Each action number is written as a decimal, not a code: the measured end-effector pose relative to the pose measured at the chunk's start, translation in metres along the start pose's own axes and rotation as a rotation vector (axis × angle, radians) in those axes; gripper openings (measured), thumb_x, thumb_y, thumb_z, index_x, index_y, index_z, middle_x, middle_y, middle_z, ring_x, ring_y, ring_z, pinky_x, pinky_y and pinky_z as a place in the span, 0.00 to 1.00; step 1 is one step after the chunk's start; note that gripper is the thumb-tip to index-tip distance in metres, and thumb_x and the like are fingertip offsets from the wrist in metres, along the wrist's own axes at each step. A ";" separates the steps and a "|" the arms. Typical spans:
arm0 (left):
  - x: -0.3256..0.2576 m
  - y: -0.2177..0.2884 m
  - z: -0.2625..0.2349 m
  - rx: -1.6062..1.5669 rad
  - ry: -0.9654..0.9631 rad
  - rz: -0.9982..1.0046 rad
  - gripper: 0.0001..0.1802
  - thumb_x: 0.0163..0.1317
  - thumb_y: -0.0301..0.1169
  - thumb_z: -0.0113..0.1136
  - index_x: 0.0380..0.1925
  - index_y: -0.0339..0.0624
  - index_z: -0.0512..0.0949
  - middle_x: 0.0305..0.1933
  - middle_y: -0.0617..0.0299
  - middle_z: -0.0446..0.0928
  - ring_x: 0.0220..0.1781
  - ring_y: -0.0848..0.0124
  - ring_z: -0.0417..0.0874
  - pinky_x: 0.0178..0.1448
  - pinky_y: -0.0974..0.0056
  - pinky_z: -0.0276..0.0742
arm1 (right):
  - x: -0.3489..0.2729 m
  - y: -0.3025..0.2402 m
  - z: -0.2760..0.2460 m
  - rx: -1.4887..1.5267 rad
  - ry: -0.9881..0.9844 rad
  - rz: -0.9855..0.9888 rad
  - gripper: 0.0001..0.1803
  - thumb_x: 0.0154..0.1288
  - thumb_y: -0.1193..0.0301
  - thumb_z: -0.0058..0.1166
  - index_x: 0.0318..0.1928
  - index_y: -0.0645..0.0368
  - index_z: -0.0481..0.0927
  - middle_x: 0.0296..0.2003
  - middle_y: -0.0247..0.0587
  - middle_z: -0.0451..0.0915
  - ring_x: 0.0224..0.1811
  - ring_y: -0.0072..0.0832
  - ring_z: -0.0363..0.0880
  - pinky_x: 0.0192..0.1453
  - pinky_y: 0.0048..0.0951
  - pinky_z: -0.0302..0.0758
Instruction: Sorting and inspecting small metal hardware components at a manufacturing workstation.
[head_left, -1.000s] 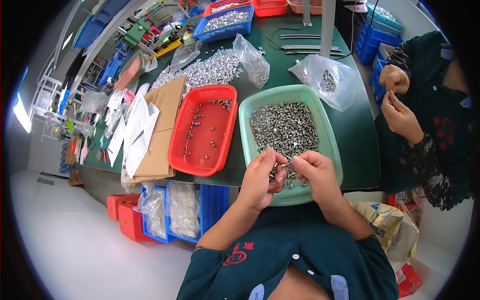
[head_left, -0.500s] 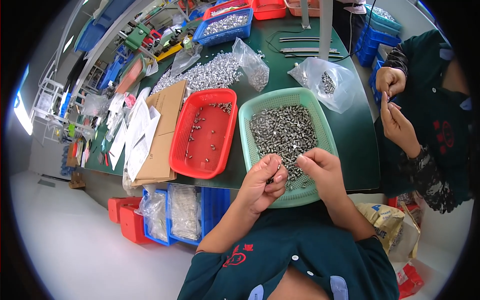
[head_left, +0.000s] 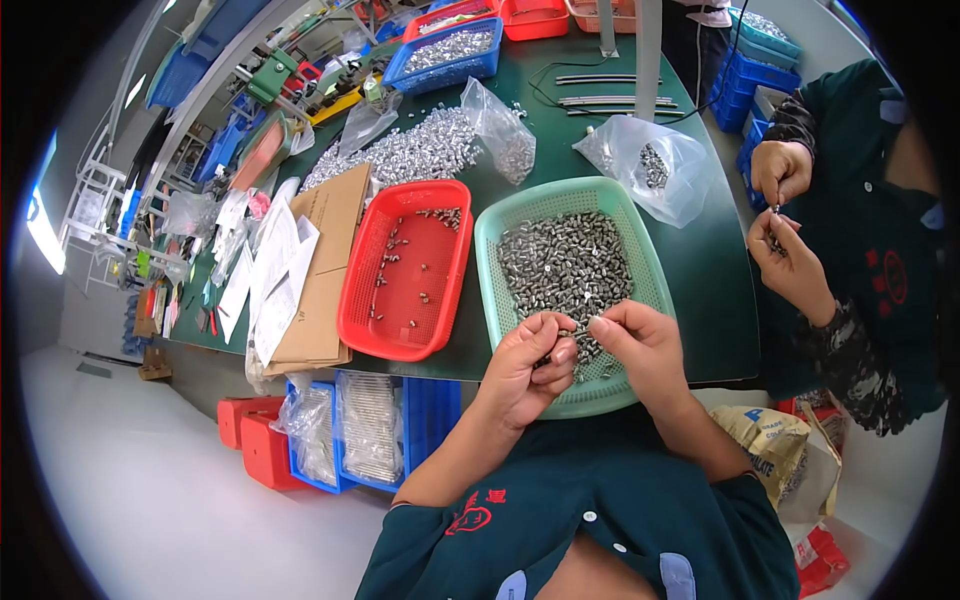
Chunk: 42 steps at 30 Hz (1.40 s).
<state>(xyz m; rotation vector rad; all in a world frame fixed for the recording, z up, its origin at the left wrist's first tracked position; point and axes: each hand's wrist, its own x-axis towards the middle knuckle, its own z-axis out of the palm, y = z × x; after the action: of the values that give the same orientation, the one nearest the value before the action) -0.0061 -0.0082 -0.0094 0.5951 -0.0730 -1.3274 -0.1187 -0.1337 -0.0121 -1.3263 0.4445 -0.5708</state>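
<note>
Above the near end of a mint-green basket point(head_left: 655, 270), my two hands meet with fingertips almost touching. My left hand point(head_left: 530, 368) is curled closed around some small metal pieces, its thumb and forefinger pinched at the top. My right hand point(head_left: 648, 352) pinches something tiny at its thumb and forefinger; the fingers mostly hide it. Small dark-silver metal cylinders point(head_left: 565, 262) heap the basket below. Left of it lies a red basket point(head_left: 440, 265) with a scattering of similar pieces along its far and left sides.
Shiny metal parts point(head_left: 430, 140) are piled on the green table point(head_left: 715, 330), near clear plastic bags point(head_left: 665, 185). Cardboard point(head_left: 325, 260) and papers point(head_left: 275, 290) lie left. A co-worker's hands point(head_left: 790, 220) handle a small piece at right. A blue basket point(head_left: 445, 72) stands behind.
My fingertips have come closer together over the basket, the right hand shifting slightly left. The co-worker's lower hand has moved slightly, its fingers now more curled.
</note>
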 end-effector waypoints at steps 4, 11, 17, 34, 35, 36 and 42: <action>0.000 0.000 -0.001 0.028 -0.009 0.001 0.09 0.67 0.34 0.50 0.39 0.41 0.73 0.23 0.65 0.69 0.15 0.83 0.55 0.20 0.76 0.51 | -0.001 -0.005 0.003 0.060 0.047 0.005 0.07 0.61 0.74 0.57 0.26 0.64 0.77 0.20 0.23 0.70 0.23 0.09 0.63 0.25 0.16 0.59; 0.001 -0.002 0.000 0.062 -0.010 0.013 0.08 0.67 0.33 0.50 0.38 0.41 0.73 0.22 0.64 0.70 0.14 0.83 0.55 0.18 0.77 0.50 | -0.001 -0.005 0.001 -0.095 0.040 -0.110 0.08 0.59 0.75 0.58 0.25 0.65 0.77 0.19 0.25 0.72 0.23 0.11 0.66 0.25 0.19 0.62; -0.001 -0.001 0.010 0.312 0.016 0.064 0.08 0.67 0.34 0.50 0.40 0.43 0.70 0.20 0.64 0.70 0.13 0.83 0.56 0.16 0.78 0.48 | -0.004 0.000 0.008 -0.021 -0.032 -0.056 0.07 0.60 0.74 0.57 0.27 0.65 0.78 0.19 0.27 0.73 0.23 0.15 0.70 0.25 0.21 0.65; 0.000 0.006 -0.003 0.107 0.155 0.026 0.13 0.67 0.28 0.43 0.48 0.33 0.69 0.36 0.58 0.72 0.28 0.74 0.68 0.28 0.71 0.64 | 0.000 -0.010 -0.004 -0.718 0.160 -0.486 0.07 0.53 0.75 0.60 0.24 0.64 0.75 0.19 0.39 0.70 0.20 0.29 0.69 0.24 0.28 0.65; -0.002 0.005 0.000 0.116 0.158 0.027 0.11 0.66 0.28 0.46 0.46 0.37 0.70 0.33 0.59 0.73 0.25 0.76 0.66 0.25 0.74 0.60 | -0.002 -0.011 -0.005 -0.599 0.095 -0.365 0.05 0.55 0.77 0.58 0.26 0.64 0.76 0.20 0.38 0.71 0.22 0.24 0.69 0.26 0.25 0.65; -0.002 0.004 -0.001 0.115 0.158 0.024 0.11 0.66 0.28 0.46 0.46 0.37 0.70 0.33 0.59 0.73 0.25 0.76 0.66 0.25 0.74 0.60 | -0.003 -0.011 -0.005 -0.601 0.096 -0.363 0.05 0.55 0.77 0.58 0.26 0.64 0.76 0.20 0.38 0.71 0.22 0.24 0.69 0.26 0.25 0.65; -0.004 -0.002 -0.002 0.098 0.105 0.047 0.07 0.68 0.34 0.47 0.38 0.43 0.71 0.26 0.61 0.71 0.18 0.80 0.60 0.19 0.77 0.53 | -0.008 -0.011 0.001 -0.346 0.010 -0.241 0.06 0.58 0.76 0.57 0.26 0.65 0.75 0.21 0.33 0.71 0.23 0.18 0.67 0.27 0.22 0.64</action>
<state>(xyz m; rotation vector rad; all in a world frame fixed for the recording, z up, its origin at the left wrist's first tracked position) -0.0077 -0.0042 -0.0110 0.7408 -0.0659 -1.2505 -0.1259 -0.1299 -0.0017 -1.7235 0.4061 -0.7222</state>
